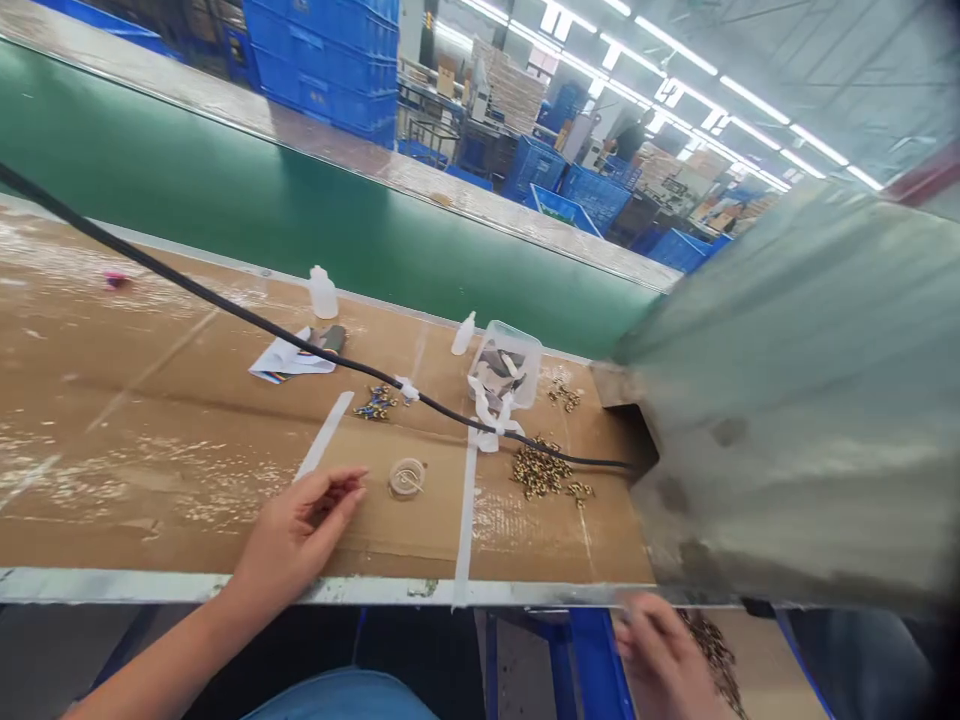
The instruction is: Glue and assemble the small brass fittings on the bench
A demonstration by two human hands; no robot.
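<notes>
My left hand (304,525) rests at the bench's front edge, fingers curled with a gap between thumb and fingertips and nothing visible in them. Just right of it, a small round clear dish (406,479) sits on a cardboard sheet between two strips of white tape. My right hand (660,645), blurred, is below the bench edge at the lower right, beside a box of small brass parts (712,650); its fingers are bent, and whether they hold anything is unclear. A heap of small brass parts (540,468) lies on the bench's right side.
A black cable (225,302) crosses above the bench. Behind are two white bottles (323,294), (464,334), a clear bin (531,350), cloth pieces (289,357) and small blue-and-brass parts (376,402). A metal housing (787,400) stands right; a green conveyor (375,225) runs beyond.
</notes>
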